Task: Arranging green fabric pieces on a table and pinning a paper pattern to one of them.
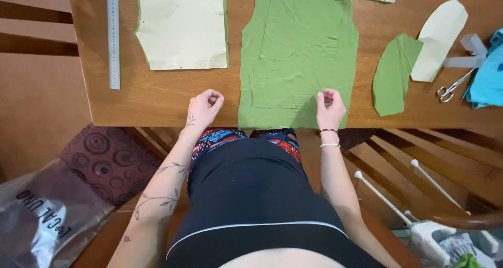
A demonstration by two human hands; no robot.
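Closest to the person, below the table edge, a clear plastic bag (44,215) lies on the floor at the left beside a dark red cushion with ring patterns (107,160), and a white appliance (432,236) shows at the lower right.

At the near edge of the wooden table (157,97), the left hand (205,104) rests on bare wood, its fingers curled loosely inward into a narrow, nearly closed shape with nothing visible in it. It sits just beside the left border of the large green fabric piece (296,53), not touching it as far as I can see. The right hand (330,104) lies on the lower right corner of that same fabric, fingers bunched tight; whether they pinch the cloth or only press it, I cannot tell. The fabric lies flat in the middle of the table, its near hem running along the table edge between the two hands.

Farther out, a smaller curved green piece (394,74) lies to the right, partly under a cream paper pattern (439,37). Scissors (453,87) rest beside blue cloth (490,71) at the right edge. To the left, a squarish cream paper pattern (182,29) covers another green layer, and a metal ruler (113,34) runs lengthwise near the table's left side.
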